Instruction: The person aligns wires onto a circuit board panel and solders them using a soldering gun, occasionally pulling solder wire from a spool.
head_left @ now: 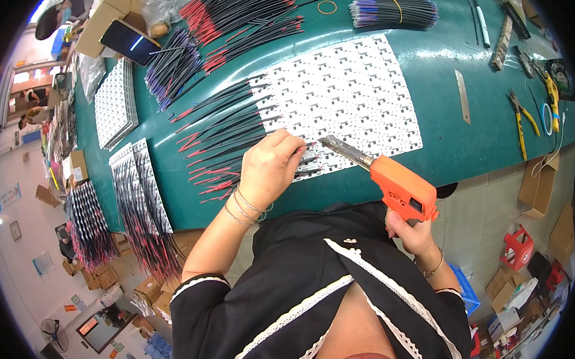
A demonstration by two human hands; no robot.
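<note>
A white circuit board panel (pixel 362 86) with rows of small black marks lies on the green table. Black wires with red ends (pixel 218 147) stick out in a row from its left side. At the panel's near left part, my left hand (pixel 270 166) is closed in a pinch on a wire, mostly hidden by the fingers. My right hand (pixel 415 233) is wrapped round the handle of an orange soldering gun (pixel 399 187). The gun's metal tip points left, just right of the left fingertips, over the panel.
Wire bundles (pixel 394 13) lie along the back of the table (pixel 447 52). At left are a phone (pixel 130 42), stacked panels (pixel 115 104) and wired panels (pixel 143 186) hanging over the edge. At right are a blade (pixel 462 97), pliers (pixel 523 122) and a side cutter with yellow handles (pixel 552 101).
</note>
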